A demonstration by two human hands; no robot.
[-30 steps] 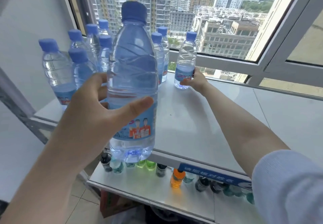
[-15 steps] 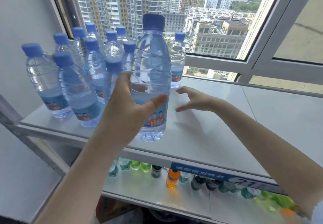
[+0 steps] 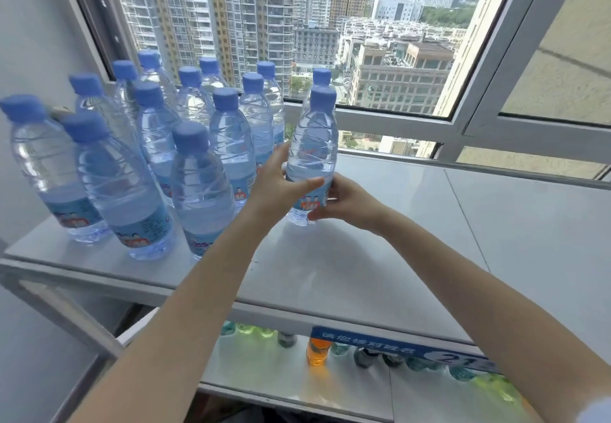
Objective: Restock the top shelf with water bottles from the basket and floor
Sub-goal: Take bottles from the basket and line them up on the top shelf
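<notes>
On the top shelf (image 3: 380, 250), near its middle, one water bottle (image 3: 312, 145) stands upright with both hands on it. The left hand (image 3: 276, 188) holds its waist from 9 o'clock, with the thumb lying across the front. The right hand (image 3: 350, 203) closes around the label part from 3 o'clock, low near the base. At 9 o'clock of this bottle stands a tight group of twelve other bottles (image 3: 201, 191), all with blue caps, the nearest just beside the left hand. One more bottle (image 3: 322, 76) stands directly behind, at 12 o'clock, before the window frame (image 3: 390, 125). That makes fourteen bottles together. At 6 o'clock, the lower shelf (image 3: 264, 366) carries coloured drinks, among them one orange bottle (image 3: 317, 353).
</notes>
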